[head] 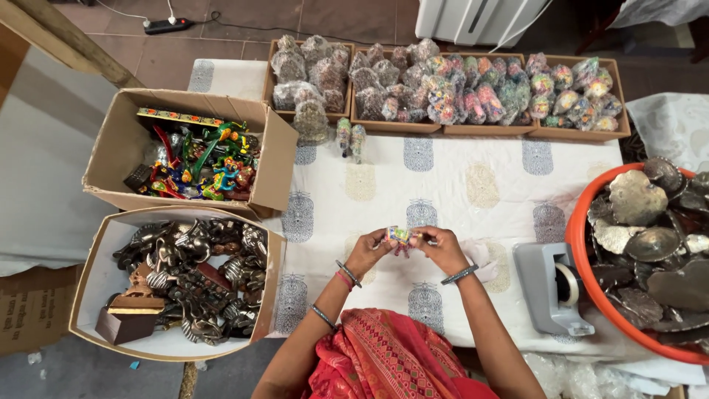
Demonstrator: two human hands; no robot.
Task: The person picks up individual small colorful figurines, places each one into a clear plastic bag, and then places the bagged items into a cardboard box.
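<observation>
Covering the table (458, 185) is a white cloth printed with grey and cream block motifs; tiled reddish floor shows at 12 o'clock, with a black power strip (168, 26) at 11 o'clock.

Item 1. Small painted figurine (399, 237), multicoloured, held above the cloth just below table centre, near the person's body. It sits between both sets of fingertips. Its long axis runs roughly 9 to 3 o'clock; which end is the head cannot be told at this size.

Item 2. Left hand (369, 251), at 9 o'clock of the figurine; fingers curled together, tips pinching the figurine's left end. Bangles at the wrist.

Item 3. Right hand (441, 249), at 3 o'clock of the figurine; fingers bent and pressed close, tips pinching its right end. One bangle at the wrist.

Item 4. Tape dispenser (550, 288), grey, at 3 o'clock of the hands, on the cloth.

Item 5. Orange tub (583, 222), at 3 o'clock edge, filled with dark metal plates.

Item 6. Row of low trays (443, 127) at 12 o'clock, holding wrapped figurines; two wrapped pieces (351, 137) stand on the cloth just before them.

Item 7. Cardboard box (118, 148) at 10 o'clock, bright painted pieces inside.

Item 8. Second box (92, 281) at 8 o'clock, dark metal figures inside.
</observation>
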